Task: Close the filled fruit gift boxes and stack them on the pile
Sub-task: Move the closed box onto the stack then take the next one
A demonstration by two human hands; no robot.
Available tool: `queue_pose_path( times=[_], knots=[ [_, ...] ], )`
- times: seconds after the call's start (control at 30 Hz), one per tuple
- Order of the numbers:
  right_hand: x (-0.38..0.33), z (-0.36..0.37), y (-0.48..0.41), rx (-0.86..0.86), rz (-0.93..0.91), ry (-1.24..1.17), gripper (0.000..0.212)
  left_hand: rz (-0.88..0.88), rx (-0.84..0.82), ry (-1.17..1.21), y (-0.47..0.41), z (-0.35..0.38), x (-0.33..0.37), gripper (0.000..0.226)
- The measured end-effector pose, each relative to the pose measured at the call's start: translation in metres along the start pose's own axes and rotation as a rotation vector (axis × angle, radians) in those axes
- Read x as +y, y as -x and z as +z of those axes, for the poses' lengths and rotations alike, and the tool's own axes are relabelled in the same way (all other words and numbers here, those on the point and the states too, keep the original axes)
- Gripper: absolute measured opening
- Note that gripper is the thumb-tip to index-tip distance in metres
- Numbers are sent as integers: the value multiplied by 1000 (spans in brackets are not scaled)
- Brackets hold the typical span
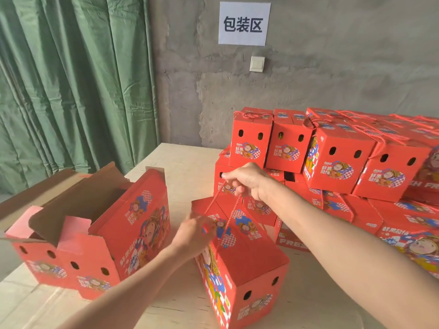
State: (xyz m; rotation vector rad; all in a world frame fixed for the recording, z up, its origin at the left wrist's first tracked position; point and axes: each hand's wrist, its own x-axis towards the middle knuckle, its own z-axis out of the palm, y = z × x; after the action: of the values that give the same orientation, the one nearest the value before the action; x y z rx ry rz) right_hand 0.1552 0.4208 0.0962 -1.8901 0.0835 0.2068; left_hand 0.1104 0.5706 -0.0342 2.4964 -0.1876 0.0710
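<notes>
A closed red fruit gift box (251, 262) stands on the wooden table (183, 172) in front of me. Its red rope handle (231, 210) is pulled up taut. My right hand (247, 179) grips the top of that rope above the box. My left hand (194, 233) rests against the box's upper left edge, fingers curled at the lid; the blur hides whether it pinches anything. A pile of closed red gift boxes (339, 162) rises behind and to the right, two layers high. To the left, two open boxes (78, 260) stand side by side with their flaps up.
A grey concrete wall with a white paper sign (244, 23) and a light switch (257, 64) is behind the table. A green curtain (71, 86) hangs at the left. Bare tabletop shows between the open boxes and the pile.
</notes>
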Motion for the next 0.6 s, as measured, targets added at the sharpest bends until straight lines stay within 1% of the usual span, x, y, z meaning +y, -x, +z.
queue_pose_path(
  times=[0.07, 0.13, 0.23, 0.3, 0.37, 0.5, 0.6],
  knots=[
    [-11, -3, 0, 70, -47, -4, 20, 17, -44, -15, 2, 4, -3, 39],
    [-29, -8, 2, 122, -113, 1, 20, 48, 1, 31, 0, -6, 0, 43],
    [-64, -18, 7, 192, -246, -24, 22, 180, 183, 64, -7, -29, 10, 41],
    [-87, -27, 13, 207, -327, -38, 23, 270, 312, 105, -10, -42, 20, 39],
    [-104, -34, 19, 212, -380, -48, 23, 331, 399, 130, -13, -53, 29, 36],
    [-115, -39, 18, 222, -396, -77, 22, 400, 482, 90, -18, -62, 33, 35],
    [-100, -36, 7, 230, -345, -49, 25, 384, 461, 54, -20, -57, 21, 36]
  ],
)
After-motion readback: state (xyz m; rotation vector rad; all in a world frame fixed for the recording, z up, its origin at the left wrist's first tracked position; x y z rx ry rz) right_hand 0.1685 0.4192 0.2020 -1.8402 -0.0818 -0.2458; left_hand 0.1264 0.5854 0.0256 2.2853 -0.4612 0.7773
